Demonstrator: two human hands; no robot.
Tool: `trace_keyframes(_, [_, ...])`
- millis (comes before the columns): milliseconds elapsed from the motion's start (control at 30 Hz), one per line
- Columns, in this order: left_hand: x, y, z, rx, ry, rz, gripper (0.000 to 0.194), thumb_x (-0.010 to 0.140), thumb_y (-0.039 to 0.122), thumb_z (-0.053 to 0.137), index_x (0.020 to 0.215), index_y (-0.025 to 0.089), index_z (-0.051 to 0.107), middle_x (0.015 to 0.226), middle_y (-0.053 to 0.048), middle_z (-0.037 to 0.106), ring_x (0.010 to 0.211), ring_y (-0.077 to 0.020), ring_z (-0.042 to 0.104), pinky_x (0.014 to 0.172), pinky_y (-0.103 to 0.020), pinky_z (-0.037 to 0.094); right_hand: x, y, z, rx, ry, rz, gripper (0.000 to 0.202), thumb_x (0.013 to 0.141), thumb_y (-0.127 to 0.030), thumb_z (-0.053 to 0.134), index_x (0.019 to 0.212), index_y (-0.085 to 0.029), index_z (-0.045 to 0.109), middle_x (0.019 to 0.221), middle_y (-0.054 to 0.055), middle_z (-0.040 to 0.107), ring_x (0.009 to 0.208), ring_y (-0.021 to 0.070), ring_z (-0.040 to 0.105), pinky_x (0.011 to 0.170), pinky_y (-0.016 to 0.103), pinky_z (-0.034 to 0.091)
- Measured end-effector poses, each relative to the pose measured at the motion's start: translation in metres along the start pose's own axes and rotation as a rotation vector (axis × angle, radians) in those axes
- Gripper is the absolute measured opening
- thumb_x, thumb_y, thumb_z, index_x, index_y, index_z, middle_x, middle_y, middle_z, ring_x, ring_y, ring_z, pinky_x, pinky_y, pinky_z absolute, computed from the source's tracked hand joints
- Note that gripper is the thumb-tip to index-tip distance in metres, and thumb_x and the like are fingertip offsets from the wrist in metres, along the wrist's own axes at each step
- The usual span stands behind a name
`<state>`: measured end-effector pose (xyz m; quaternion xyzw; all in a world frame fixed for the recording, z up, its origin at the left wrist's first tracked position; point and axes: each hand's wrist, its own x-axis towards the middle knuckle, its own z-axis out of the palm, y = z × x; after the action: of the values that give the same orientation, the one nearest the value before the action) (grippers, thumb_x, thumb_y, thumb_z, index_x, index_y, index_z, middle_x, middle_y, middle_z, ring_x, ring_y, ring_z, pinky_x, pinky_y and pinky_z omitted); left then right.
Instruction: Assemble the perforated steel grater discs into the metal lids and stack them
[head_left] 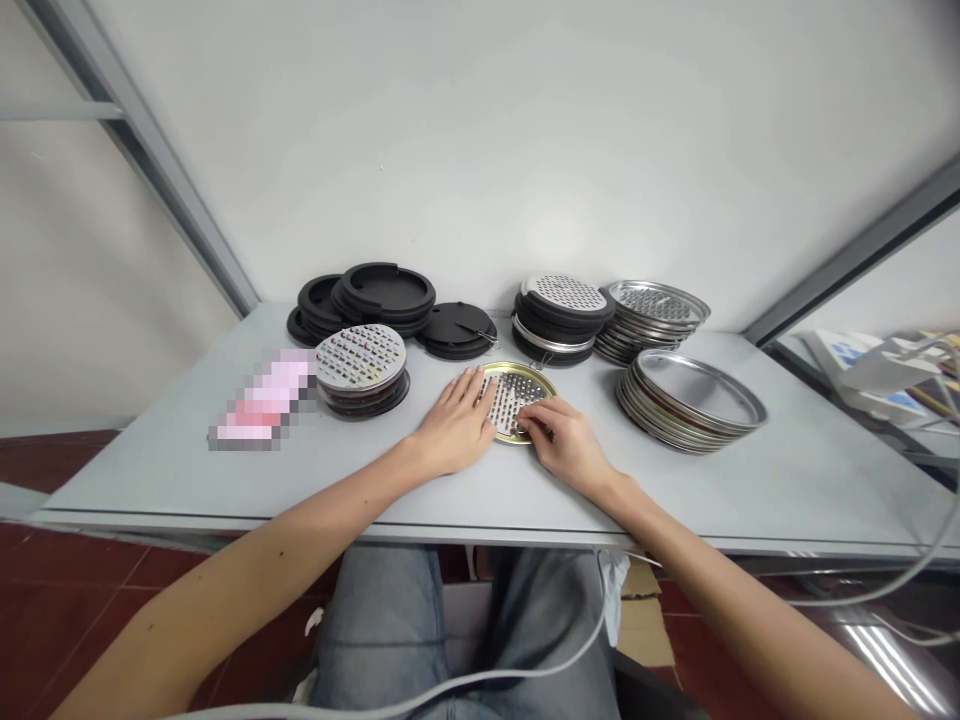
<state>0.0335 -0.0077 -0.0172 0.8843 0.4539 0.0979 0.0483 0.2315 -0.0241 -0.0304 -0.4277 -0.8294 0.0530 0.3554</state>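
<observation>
Grater disc with gold rim (513,394), one: flat on grey table (480,500), centre. Left hand (459,425): fingers extended, laid on disc's left side. Right hand (564,440): thumb and fingertips pressed together at its right side; cannot tell what they pinch. Stack of metal plates (691,402): right.

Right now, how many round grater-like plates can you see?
4: one by the right hand, one atop the left pile, one atop the right black stack, one atop the back-right metal stack. Stacks may hide more.
</observation>
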Motion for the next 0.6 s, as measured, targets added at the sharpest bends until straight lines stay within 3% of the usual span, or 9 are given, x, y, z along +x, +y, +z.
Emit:
trace_keyframes(267, [-0.002,0.0,-0.001,-0.003,-0.003,0.012,0.058,0.09,0.025,0.036,0.146,0.014,0.026,0.156,-0.013,0.014,0.144,-0.0308,0.009,0.115,-0.048,0.017,0.0,0.002,-0.001,0.021,0.034,0.073,0.013,0.086,-0.014,0.052,0.086,-0.019,0.064,0.085,0.007,0.066,0.08,0.0205,0.061,0.075,0.035,0.052])
trace_keyframes(500, [-0.002,0.001,-0.001,0.007,0.008,-0.037,0.061,0.091,0.028,0.035,0.147,0.007,0.021,0.154,-0.019,0.018,0.144,-0.0285,0.013,0.115,-0.046,0.017,0.003,-0.005,-0.01,0.112,0.128,0.065,0.01,0.087,-0.018,0.054,0.09,-0.02,0.063,0.084,0.005,0.064,0.08,0.0189,0.06,0.074,0.033,0.05])
trace_keyframes(600, [-0.002,0.001,0.001,-0.01,0.023,-0.07,0.061,0.092,0.032,0.033,0.146,0.005,0.022,0.153,-0.021,0.019,0.143,-0.0293,0.015,0.115,-0.046,0.019,0.002,-0.004,-0.01,0.125,0.097,-0.016,0.011,0.086,-0.016,0.055,0.091,-0.021,0.063,0.088,0.006,0.065,0.085,0.0196,0.06,0.078,0.034,0.05])
